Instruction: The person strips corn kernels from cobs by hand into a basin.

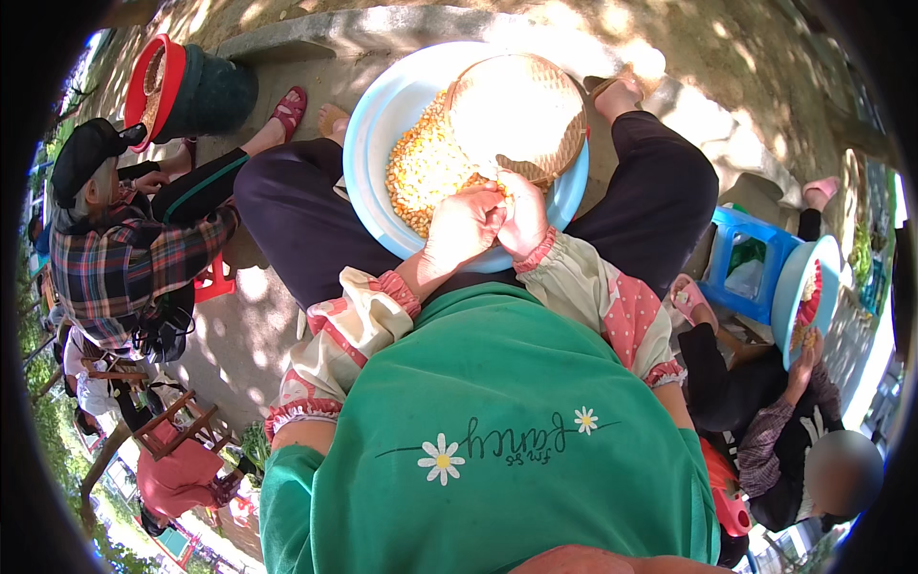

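Observation:
Both hands meet over the near side of a light blue plastic basin (362,154) set between the knees. My left hand (462,224) is curled, its fingertips against a piece of yellow-orange corn (508,194). My right hand (525,215) closes around the same corn from the other side, hiding much of it. Loose corn kernels (427,168) lie in the basin. A round woven bamboo tray (566,147) rests over the basin's right part, its surface washed out by sunlight. Something pale at the tray's near edge is too bright to make out.
At the left sits a person in a plaid shirt, near a red basin (172,79) on a dark bucket (219,90). At the right are a blue plastic stool (742,298) and another person's hands at a pale blue basin (825,269). A concrete curb (301,39) runs beyond the basin.

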`<state>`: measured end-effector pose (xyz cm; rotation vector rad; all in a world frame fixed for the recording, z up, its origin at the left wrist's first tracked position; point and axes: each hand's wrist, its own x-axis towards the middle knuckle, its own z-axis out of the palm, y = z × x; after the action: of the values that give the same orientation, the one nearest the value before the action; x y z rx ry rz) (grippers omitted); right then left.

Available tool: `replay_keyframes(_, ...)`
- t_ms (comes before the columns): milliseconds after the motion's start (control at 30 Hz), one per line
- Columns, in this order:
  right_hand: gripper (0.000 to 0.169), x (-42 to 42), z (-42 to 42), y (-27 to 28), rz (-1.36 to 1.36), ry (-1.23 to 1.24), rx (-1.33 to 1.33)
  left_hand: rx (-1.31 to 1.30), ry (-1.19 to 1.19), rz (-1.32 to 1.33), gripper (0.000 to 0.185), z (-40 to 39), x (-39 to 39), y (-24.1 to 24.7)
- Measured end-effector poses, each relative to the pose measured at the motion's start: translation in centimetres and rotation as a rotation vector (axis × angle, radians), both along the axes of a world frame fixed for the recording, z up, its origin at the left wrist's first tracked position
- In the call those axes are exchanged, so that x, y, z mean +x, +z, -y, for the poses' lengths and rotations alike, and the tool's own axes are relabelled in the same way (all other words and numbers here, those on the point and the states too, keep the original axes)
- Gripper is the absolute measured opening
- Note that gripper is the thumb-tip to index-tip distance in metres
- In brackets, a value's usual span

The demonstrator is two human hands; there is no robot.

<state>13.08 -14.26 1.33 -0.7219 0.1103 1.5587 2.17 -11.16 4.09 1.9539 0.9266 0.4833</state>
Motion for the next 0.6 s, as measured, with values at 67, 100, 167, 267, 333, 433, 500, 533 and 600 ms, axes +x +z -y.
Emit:
replay_keyframes(67, 0.025, 0.1, 0.0, 0.6, -0.054, 0.016, 0.003, -0.07, -0.005, 0.086, 0.019, -0.1, -0.3, -0.3)
replay_keyframes(100, 0.024, 0.1, 0.1, 0.7, -0.084, 0.026, 0.006, -0.287, 0.049, 0.244, 0.013, -0.1, -0.4, 0.0)
replay_keyframes(167, 0.024, -0.1, 0.2, -0.1, 0.171, 0.062, 0.063, -0.721, 0.157, 0.562, 0.002, 0.2, -0.8, 0.7)
replay_keyframes(267, 0.025, 0.0, 1.1, -0.6, 0.664, -0.041, 0.22, -1.306, 0.199, 0.691, 0.008, -1.7, -2.1, 0.9)
replay_keyframes(333, 0.027, 0.0, 1.2, -1.2, 0.691, 0.024, 0.316, -1.416, 0.326, 0.794, 0.011, -1.4, -2.6, 1.3)
replay_keyframes(433, 0.034, 0.6, 1.5, -3.2, 0.282, 0.091, 0.344, -1.348, 0.443, 0.799, 0.009, -0.9, -2.7, 1.3)
replay_keyframes(500, 0.035, 0.5, 1.3, -3.7, 0.034, 0.065, 0.358, -1.252, 0.317, 0.745, 0.012, -1.0, -2.7, 1.1)
replay_keyframes(533, 0.034, 0.6, 1.4, -3.4, 0.121, 0.085, 0.358, -1.207, 0.255, 0.719, 0.013, -1.1, -2.7, 1.1)
replay_keyframes(600, 0.031, 0.6, 1.6, -2.5, 0.215, 0.088, 0.363, -1.021, 0.281, 0.592, 0.018, -0.7, -2.3, 1.3)
